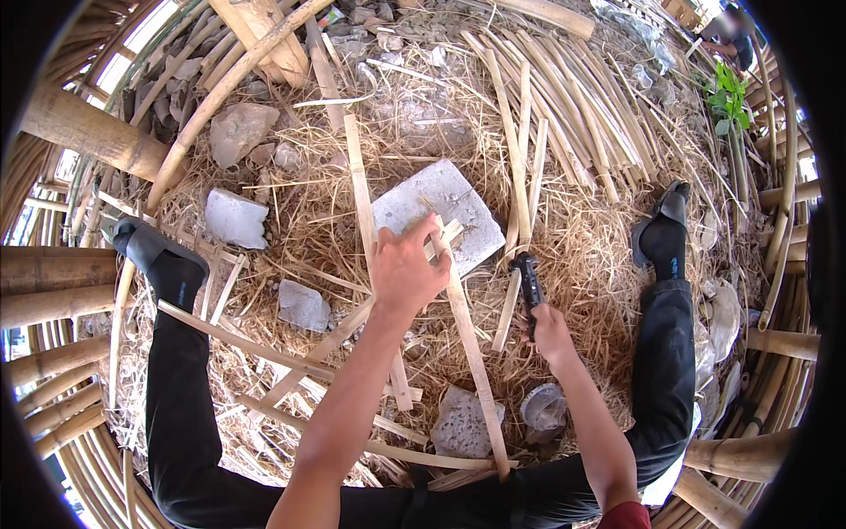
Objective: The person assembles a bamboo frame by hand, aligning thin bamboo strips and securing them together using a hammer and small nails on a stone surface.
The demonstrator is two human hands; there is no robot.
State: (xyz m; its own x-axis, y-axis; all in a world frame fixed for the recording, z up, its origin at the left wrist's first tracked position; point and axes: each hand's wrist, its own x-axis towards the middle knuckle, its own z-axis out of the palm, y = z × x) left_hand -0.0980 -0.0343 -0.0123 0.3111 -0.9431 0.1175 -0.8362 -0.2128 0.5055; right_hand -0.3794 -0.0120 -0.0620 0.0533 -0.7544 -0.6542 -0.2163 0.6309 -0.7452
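My left hand (410, 269) is closed around the upper end of a split bamboo strip (471, 353), over a pale concrete block (476, 220). From the fingers the strip slants down toward my lap. A short cut piece of bamboo (452, 233) shows at the fingertips; part of the grip is hidden by the hand itself. To the right of the block, my right hand (550, 331) grips a slim black tool (530, 284) by its lower end, its upper end pointing away from me. Its exact kind is not clear. Another bamboo strip (357, 167) lies along the block's left side.
Dry shavings (582, 264) cover the ground. Split bamboo lengths (573, 106) lie far right. Stones (241, 132) and broken concrete (236, 218) sit at left. A plastic cup (544, 409) stands near my right forearm. Bamboo poles (88, 123) line both sides. A person (731, 40) is at far right.
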